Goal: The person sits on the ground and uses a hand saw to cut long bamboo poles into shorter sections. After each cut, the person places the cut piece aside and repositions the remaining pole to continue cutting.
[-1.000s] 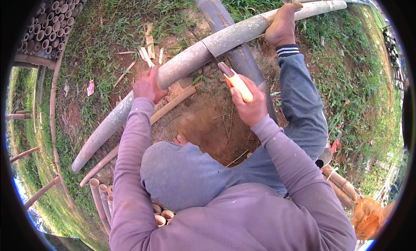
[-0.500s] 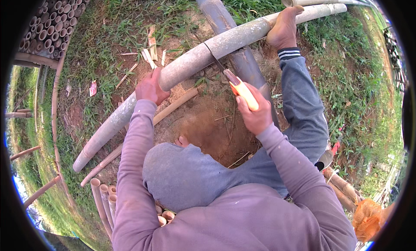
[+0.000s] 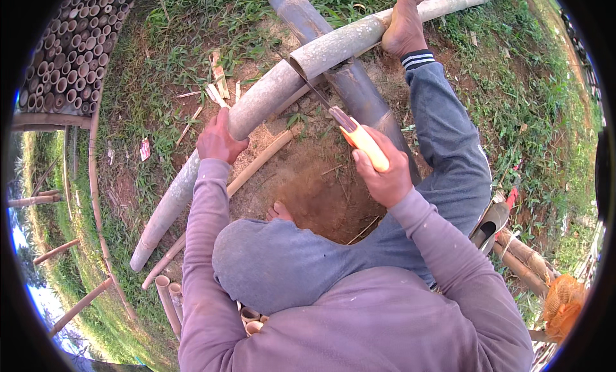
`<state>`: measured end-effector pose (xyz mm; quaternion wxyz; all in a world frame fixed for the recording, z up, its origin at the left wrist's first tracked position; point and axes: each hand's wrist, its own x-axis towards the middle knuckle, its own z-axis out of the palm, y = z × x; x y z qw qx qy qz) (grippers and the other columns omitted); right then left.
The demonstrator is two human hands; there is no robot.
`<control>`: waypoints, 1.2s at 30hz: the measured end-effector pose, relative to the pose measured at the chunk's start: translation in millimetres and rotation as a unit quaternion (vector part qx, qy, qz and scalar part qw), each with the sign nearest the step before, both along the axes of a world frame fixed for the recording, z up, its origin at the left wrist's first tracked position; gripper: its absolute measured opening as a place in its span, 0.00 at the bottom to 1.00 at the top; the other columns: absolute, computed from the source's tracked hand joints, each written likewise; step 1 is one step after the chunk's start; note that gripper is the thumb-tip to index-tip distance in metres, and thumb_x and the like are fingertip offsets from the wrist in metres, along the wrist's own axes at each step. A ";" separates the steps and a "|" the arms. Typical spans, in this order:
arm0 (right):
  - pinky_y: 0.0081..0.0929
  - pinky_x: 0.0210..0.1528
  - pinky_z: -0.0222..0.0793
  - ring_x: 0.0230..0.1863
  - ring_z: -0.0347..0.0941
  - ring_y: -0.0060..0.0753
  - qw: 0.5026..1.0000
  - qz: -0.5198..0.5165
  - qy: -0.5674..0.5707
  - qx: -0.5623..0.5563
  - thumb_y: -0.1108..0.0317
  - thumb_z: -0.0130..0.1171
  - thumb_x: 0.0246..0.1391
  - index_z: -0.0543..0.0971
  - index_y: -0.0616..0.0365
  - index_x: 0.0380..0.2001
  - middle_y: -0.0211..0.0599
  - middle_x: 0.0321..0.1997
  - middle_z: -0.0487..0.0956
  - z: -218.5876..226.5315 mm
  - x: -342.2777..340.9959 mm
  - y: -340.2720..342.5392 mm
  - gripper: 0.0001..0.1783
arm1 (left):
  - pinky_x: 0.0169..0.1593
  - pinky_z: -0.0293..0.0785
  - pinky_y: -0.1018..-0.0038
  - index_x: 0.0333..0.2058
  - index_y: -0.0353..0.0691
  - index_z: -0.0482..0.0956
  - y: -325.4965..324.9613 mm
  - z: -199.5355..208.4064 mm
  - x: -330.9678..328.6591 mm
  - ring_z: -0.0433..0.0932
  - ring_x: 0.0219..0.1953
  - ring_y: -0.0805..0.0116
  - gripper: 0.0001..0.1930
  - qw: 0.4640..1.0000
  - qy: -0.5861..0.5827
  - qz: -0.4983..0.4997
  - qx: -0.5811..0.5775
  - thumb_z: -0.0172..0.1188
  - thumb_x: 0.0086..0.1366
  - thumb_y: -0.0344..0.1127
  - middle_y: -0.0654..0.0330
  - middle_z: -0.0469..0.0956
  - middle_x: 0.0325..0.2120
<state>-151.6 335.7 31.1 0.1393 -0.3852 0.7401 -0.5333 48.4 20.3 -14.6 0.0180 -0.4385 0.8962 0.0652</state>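
Observation:
My left hand (image 3: 219,139) is wrapped round a pale grey-green bamboo pole piece (image 3: 170,192). A cut parts it from the other bamboo piece (image 3: 350,41), whose open end shows beside the gap. In my right hand (image 3: 393,171) is a handsaw (image 3: 367,147) with a yellow-orange handle; its narrow dark blade lies in the gap between the two pieces. My bare right foot (image 3: 404,28) presses on the far piece, which rests across a thick dark bamboo log (image 3: 366,99). The hidden underside of the cut does not show.
A thinner bamboo stick (image 3: 260,159) lies on the ground beside the held piece. Wood splinters (image 3: 218,73) are scattered on the grass. At the far left is a stack of cut bamboo tubes (image 3: 70,64). An orange net bag (image 3: 563,308) sits at the lower right.
The pole has come apart at the saw cut: the left piece has dropped below the right one, opening a gap. My view has shifted slightly; both hands keep their grip.

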 end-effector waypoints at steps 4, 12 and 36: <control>0.35 0.47 0.81 0.43 0.86 0.47 0.998 -0.026 -0.057 0.010 0.65 0.70 0.64 0.82 0.62 0.57 0.54 0.44 0.87 -5.5 -28.6 -98.8 0.22 | 0.59 0.81 0.52 0.67 0.53 0.71 -1.6 3.1 -2.7 0.84 0.55 0.44 0.48 0.999 0.018 -0.003 0.034 0.82 0.45 0.49 0.51 0.83 0.55; 0.34 0.52 0.84 0.50 0.90 0.44 1.000 0.000 -0.014 0.004 0.73 0.72 0.59 0.78 0.68 0.62 0.51 0.53 0.88 33.8 10.0 78.1 0.29 | 0.58 0.82 0.52 0.67 0.48 0.70 -3.1 -6.5 10.2 0.84 0.54 0.43 0.50 1.000 0.018 0.000 0.000 0.82 0.45 0.49 0.49 0.82 0.57; 0.44 0.57 0.80 0.53 0.83 0.60 0.975 0.096 0.050 0.194 0.60 0.70 0.63 0.70 0.58 0.71 0.60 0.60 0.80 -57.0 4.1 19.5 0.37 | 0.55 0.82 0.53 0.66 0.46 0.72 27.3 28.7 33.9 0.86 0.50 0.43 0.49 0.998 0.066 -0.020 0.015 0.83 0.43 0.47 0.48 0.84 0.51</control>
